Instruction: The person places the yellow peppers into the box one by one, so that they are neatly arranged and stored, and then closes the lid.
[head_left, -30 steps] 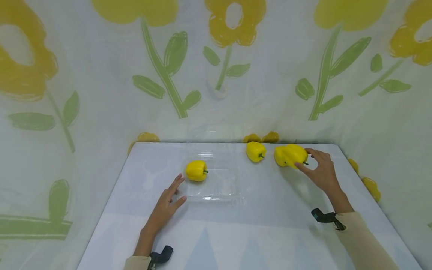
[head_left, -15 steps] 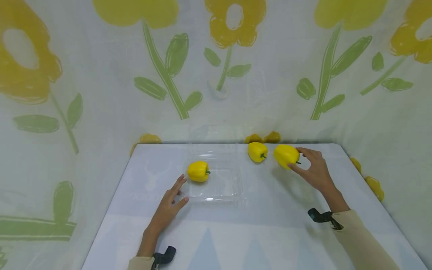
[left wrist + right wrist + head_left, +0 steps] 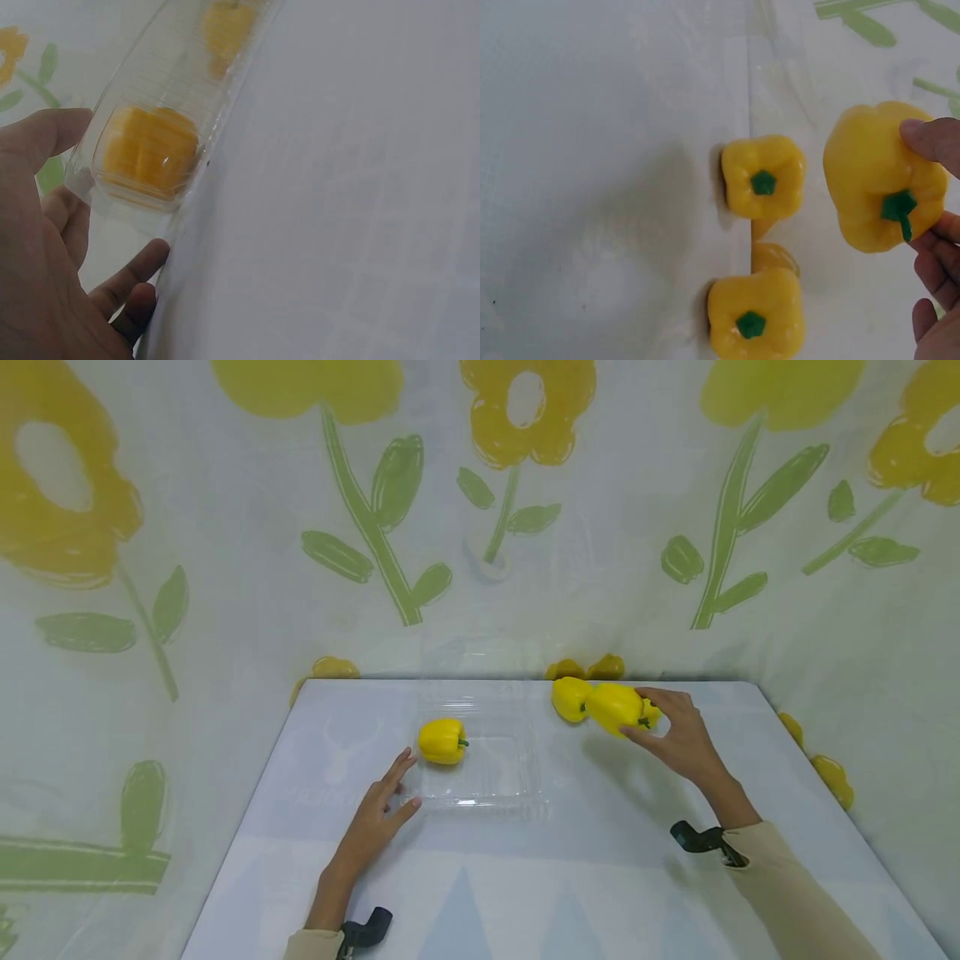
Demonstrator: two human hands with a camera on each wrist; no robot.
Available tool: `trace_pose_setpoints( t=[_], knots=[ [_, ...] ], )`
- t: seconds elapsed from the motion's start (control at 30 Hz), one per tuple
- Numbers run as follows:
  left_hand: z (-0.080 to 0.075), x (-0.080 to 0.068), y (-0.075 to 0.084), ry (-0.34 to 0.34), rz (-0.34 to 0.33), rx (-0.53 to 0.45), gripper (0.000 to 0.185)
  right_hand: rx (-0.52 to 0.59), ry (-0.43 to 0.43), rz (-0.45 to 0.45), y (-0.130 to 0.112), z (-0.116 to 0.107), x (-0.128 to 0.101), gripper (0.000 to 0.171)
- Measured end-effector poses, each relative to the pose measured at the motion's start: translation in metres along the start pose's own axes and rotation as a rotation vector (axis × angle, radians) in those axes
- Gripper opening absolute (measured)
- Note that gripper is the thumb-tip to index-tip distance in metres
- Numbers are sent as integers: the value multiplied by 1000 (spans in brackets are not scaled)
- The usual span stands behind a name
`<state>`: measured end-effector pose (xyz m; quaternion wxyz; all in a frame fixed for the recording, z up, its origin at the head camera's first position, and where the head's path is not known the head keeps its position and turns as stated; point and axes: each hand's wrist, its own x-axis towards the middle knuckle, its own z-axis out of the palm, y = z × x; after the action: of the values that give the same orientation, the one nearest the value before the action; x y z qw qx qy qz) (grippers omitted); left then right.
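Observation:
My right hand (image 3: 675, 735) pinches a yellow bell pepper (image 3: 611, 706) between thumb and fingers, lifted above the table; its green stem faces the palm in the right wrist view (image 3: 877, 180). Behind it, a second bell pepper (image 3: 652, 713) is partly hidden, while a third bell pepper (image 3: 568, 697) lies to its left near the back edge. A clear plastic container (image 3: 498, 768) holds one bell pepper (image 3: 441, 742) at its left side. At that container's left edge, my left hand (image 3: 367, 827) rests with spread, relaxed fingers, thumb tip (image 3: 79, 120) right at the plastic rim.
The white table (image 3: 585, 893) ends at a back edge close to a wall covering (image 3: 600, 543) printed with yellow flowers. The container's clear lid (image 3: 472, 664) stands raised at the back.
My right hand has carried its bell pepper leftward, past the one behind it, so that one now shows on its right. The left hand stays at the container.

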<state>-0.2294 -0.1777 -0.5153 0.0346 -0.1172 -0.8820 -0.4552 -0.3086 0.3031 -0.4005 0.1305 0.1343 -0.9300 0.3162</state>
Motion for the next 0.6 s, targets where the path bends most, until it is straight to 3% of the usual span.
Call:
trace_pose_setpoints(
  t=[0.6],
  knots=[
    [0,1,0,4,15,9,66,14,-32,-99,-21,13,14,64]
  ],
)
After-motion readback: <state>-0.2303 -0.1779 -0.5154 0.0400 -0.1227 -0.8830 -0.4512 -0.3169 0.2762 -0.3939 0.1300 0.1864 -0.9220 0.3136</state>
